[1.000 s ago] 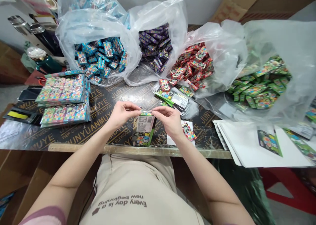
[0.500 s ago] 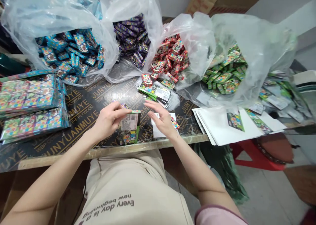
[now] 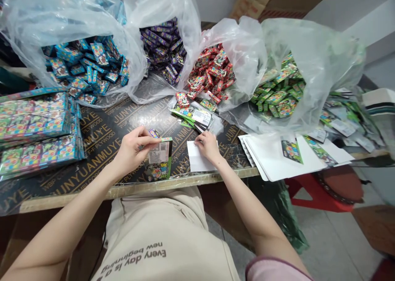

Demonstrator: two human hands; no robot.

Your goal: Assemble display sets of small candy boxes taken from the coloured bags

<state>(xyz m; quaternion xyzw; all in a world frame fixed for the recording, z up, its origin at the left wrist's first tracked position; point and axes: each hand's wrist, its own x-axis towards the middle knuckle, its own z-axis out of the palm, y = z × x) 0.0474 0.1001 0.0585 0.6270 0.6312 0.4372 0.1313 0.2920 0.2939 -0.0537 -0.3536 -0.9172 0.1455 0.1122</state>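
Note:
My left hand (image 3: 134, 147) is closed in a pinch at the top edge of a small printed box (image 3: 160, 159), dark with green lettering and a pale label. The box stands upright near the table's front edge. A small purple packet (image 3: 153, 133) lies just beyond the left fingertips. To the right, my right hand (image 3: 207, 146) has its fingers pinched together on the upper part of a white card (image 3: 197, 162) lying on the table. Beyond that hand is a loose pile of printed green and black cards (image 3: 197, 115).
Plastic bags of blue boxes (image 3: 100, 61), purple boxes (image 3: 165, 40), red boxes (image 3: 212, 71) and green boxes (image 3: 282, 91) line the back. Wrapped colourful packs (image 3: 33, 120) are stacked left. White sheets (image 3: 274, 161) overhang the front edge at right.
My right hand has lowered, and its spread fingers have closed on the white card. A colourful piece at the card's right no longer shows. My left hand keeps its pinch on the box.

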